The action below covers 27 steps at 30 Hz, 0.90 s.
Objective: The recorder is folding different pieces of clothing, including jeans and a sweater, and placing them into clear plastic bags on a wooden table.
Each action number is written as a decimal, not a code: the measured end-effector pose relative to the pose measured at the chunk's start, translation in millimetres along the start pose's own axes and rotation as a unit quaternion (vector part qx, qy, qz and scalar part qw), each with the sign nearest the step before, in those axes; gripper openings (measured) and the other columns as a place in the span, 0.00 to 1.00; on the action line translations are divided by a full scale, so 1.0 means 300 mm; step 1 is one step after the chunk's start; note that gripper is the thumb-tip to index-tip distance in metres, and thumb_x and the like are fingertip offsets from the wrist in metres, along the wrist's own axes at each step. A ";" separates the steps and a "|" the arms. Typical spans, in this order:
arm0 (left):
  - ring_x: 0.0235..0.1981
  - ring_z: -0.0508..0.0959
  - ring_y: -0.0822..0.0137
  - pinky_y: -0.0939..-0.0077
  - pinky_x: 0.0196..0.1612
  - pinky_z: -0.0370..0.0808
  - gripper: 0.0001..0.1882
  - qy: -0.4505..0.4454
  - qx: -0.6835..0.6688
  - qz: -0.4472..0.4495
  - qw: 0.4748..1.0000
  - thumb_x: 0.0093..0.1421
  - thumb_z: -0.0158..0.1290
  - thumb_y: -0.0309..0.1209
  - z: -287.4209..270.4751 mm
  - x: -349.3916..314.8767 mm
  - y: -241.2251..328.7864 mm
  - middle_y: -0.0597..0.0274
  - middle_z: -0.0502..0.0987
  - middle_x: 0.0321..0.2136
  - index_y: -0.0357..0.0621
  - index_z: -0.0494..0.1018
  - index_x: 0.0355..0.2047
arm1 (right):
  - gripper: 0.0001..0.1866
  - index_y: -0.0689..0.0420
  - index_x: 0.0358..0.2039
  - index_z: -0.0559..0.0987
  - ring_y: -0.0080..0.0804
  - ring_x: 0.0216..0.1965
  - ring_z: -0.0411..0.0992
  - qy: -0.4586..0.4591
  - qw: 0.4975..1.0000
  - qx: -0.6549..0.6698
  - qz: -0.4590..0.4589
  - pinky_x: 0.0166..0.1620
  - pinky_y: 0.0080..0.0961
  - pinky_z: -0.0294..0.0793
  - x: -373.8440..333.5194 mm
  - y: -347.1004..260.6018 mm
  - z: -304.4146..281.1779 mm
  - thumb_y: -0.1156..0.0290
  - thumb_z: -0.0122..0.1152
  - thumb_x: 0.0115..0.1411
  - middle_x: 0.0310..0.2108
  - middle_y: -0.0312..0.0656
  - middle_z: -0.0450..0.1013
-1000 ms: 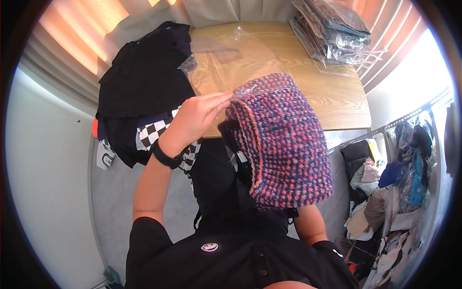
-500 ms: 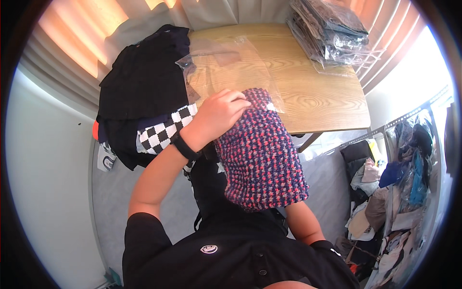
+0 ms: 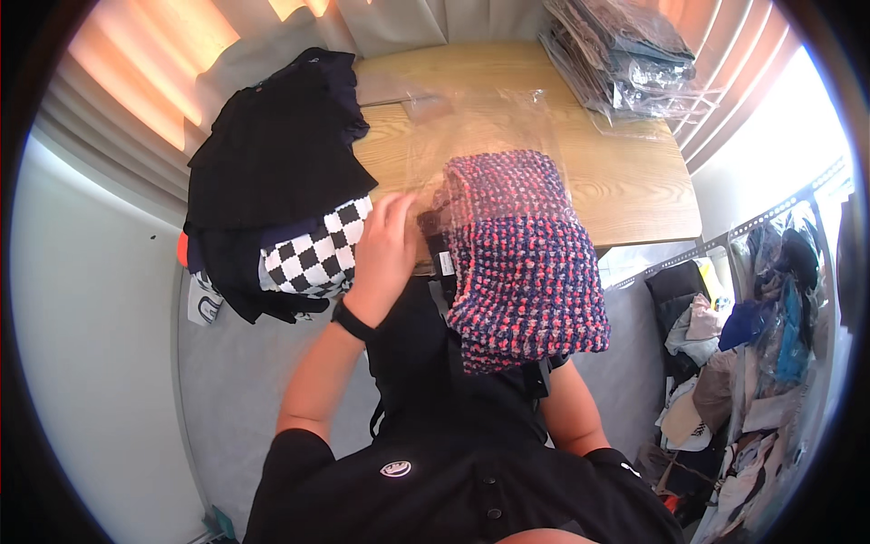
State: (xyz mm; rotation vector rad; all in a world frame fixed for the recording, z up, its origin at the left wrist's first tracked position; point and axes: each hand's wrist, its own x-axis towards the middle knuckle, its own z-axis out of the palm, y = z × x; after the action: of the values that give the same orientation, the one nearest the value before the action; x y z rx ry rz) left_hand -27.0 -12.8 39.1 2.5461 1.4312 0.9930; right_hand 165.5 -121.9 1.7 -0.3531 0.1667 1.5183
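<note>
A folded knit garment (image 3: 530, 281) in navy, pink and beige is held up in front of me at the near table edge. Its far end lies inside a clear plastic bag (image 3: 485, 122); the near part sticks out of the bag. My left hand (image 3: 388, 249), with a black band at the wrist, is at the bag's left edge, fingers bent and closed on the film. Under the knit goes my right forearm (image 3: 577, 412); the right hand is hidden there. A white tag (image 3: 447, 263) shows at the garment's left side.
On the wooden table (image 3: 634, 195), black clothes (image 3: 281, 154) are piled at left over a black-and-white checkered cloth (image 3: 317, 254). Bagged garments (image 3: 625, 59) are stacked at the far right. A rack (image 3: 770, 299) with caps and bagged items stands at right.
The knit garment has moved right and away from me, and its far end has gone into the plastic bag. My left hand has left the garment's top for the bag's left edge.
</note>
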 end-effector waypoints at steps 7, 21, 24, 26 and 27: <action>0.39 0.76 0.57 0.71 0.37 0.75 0.23 0.065 -0.199 -0.144 0.967 0.49 0.53 0.18 0.078 -0.032 0.029 0.51 0.70 0.42 0.39 0.65 0.48 | 0.25 0.54 0.58 0.64 0.43 0.60 0.59 0.022 1.000 0.017 -0.008 0.61 0.48 0.59 0.124 0.011 0.091 0.53 0.38 0.66 0.60 0.45 0.60; 0.26 0.78 0.71 0.80 0.25 0.74 0.17 -0.078 -0.484 -0.366 0.791 0.63 0.49 0.32 0.102 -0.094 -0.057 0.57 0.77 0.28 0.35 0.64 0.48 | 0.25 0.53 0.58 0.64 0.44 0.60 0.59 0.089 0.995 0.020 -0.031 0.60 0.50 0.59 0.095 -0.048 0.020 0.53 0.38 0.66 0.60 0.45 0.60; 0.27 0.78 0.71 0.80 0.28 0.77 0.14 -0.084 -0.510 -0.412 0.750 0.66 0.43 0.31 0.085 -0.091 -0.057 0.60 0.77 0.31 0.39 0.64 0.49 | 0.25 0.53 0.58 0.64 0.44 0.60 0.58 0.083 0.996 0.025 -0.033 0.60 0.50 0.59 0.168 -0.007 0.071 0.53 0.38 0.66 0.60 0.45 0.60; 0.27 0.78 0.71 0.80 0.29 0.76 0.12 -0.072 -0.530 -0.443 0.720 0.65 0.44 0.30 0.089 -0.103 -0.065 0.61 0.77 0.30 0.40 0.66 0.47 | 0.25 0.53 0.58 0.64 0.44 0.60 0.58 0.077 0.996 0.027 -0.029 0.60 0.50 0.59 0.120 0.015 0.057 0.52 0.38 0.66 0.60 0.45 0.60; 0.26 0.78 0.72 0.80 0.29 0.76 0.10 -0.061 -0.543 -0.455 0.703 0.64 0.45 0.30 0.087 -0.102 -0.066 0.62 0.77 0.29 0.41 0.68 0.44 | 0.25 0.53 0.58 0.64 0.44 0.60 0.58 0.075 0.996 0.027 -0.027 0.60 0.50 0.59 0.139 0.025 0.066 0.52 0.38 0.66 0.60 0.45 0.60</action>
State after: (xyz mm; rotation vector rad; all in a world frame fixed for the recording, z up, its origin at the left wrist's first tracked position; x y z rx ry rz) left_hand -38.2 -18.9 -3.9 0.8505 1.1971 0.9446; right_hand 158.0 -75.9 5.9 -0.4254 0.3140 1.4321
